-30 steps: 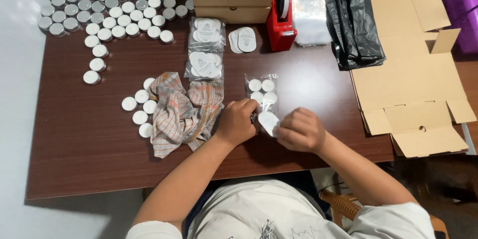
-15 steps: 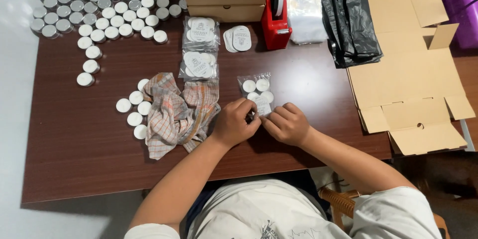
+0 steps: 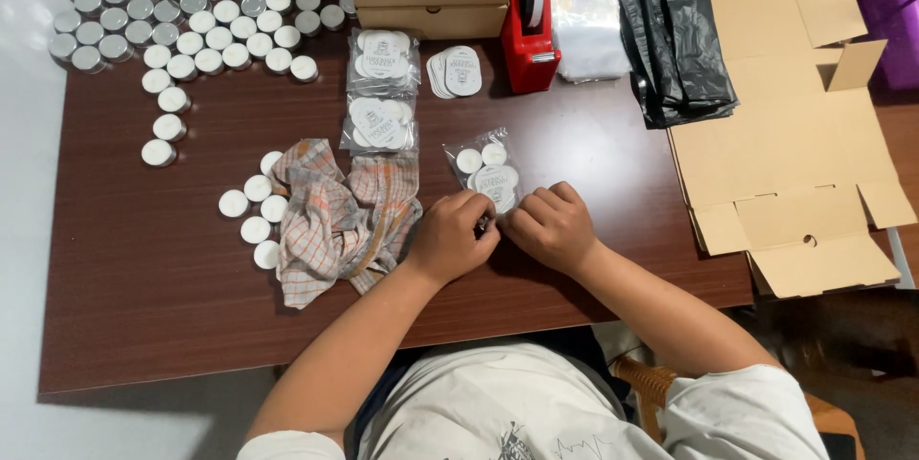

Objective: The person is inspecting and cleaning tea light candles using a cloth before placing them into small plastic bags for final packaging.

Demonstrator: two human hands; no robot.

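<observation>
— Where can the hands pass?
— Along the bare near strip of the dark brown wooden bench [image 3: 172, 307].
— And what blocks them?
— The crumpled checked cloth [image 3: 345, 216] to the left, the flattened brown cardboard box [image 3: 795, 154] to the right, and the small clear plastic bag of white candles [image 3: 486, 171] just ahead.

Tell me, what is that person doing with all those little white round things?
A person sits at a brown table with both hands together at the near end of a small clear bag of white tealight candles. The left hand and right hand pinch its edge. More filled bags lie further back, loose candles stand in rows at the far left, and a checked cloth lies beside the left hand. A flat cardboard box lies on the right.
</observation>
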